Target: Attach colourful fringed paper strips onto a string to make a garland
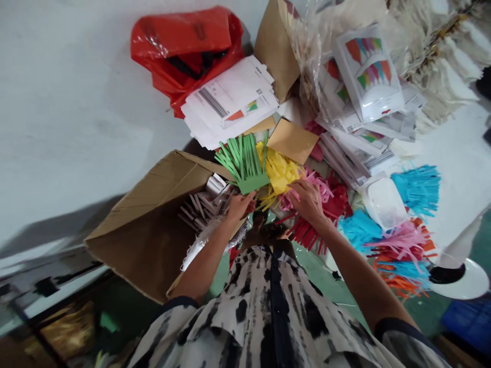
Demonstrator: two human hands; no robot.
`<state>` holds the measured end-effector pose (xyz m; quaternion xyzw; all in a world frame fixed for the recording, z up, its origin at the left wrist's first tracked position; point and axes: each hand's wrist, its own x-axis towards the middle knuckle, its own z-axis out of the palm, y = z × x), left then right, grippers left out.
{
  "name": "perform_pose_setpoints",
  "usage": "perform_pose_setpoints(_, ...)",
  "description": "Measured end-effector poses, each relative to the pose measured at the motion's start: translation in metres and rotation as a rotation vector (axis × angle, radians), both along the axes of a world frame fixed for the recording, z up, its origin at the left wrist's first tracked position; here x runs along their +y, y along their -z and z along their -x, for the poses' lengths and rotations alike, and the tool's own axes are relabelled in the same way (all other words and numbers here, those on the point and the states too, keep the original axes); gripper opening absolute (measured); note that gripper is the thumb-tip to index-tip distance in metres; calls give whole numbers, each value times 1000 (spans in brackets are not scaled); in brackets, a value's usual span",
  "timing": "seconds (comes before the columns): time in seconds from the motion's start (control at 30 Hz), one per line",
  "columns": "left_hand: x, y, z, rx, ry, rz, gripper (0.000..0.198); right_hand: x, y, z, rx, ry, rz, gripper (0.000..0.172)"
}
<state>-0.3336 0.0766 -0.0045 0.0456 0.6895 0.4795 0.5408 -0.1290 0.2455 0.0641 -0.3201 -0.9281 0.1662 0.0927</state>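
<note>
A green fringed paper tassel (253, 183) lies on the table with its strips fanned away from me. My left hand (241, 205) is closed at its solid near edge, fingers curled. Beside it is a yellow paper tassel (283, 171), its strips crumpled. The bent fingers of my right hand (308, 199) close at the yellow tassel's near right edge, over a pink paper tassel (322, 185); the exact grip is partly hidden. Red paper tassels (339, 202) lie under and beside my right wrist.
An open cardboard box (134, 225) with packets stands left. Flat printed cartons (233, 97) and a red plastic bag (184, 36) lie behind. Clear printed packs (370, 76) are piled at back right. Blue tassels (418, 189) and a white plastic container (383, 199) sit right.
</note>
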Motion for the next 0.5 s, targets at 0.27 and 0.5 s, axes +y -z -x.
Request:
perform_pose_setpoints(0.27, 15, -29, -34, 355, 258, -210, 15, -73, 19, -244, -57, 1135, -87, 35)
perform_pose_setpoints(0.5, 63, -20, -39, 58, 42, 5, 32, -184, 34, -365, -517, 1592, 79, 35)
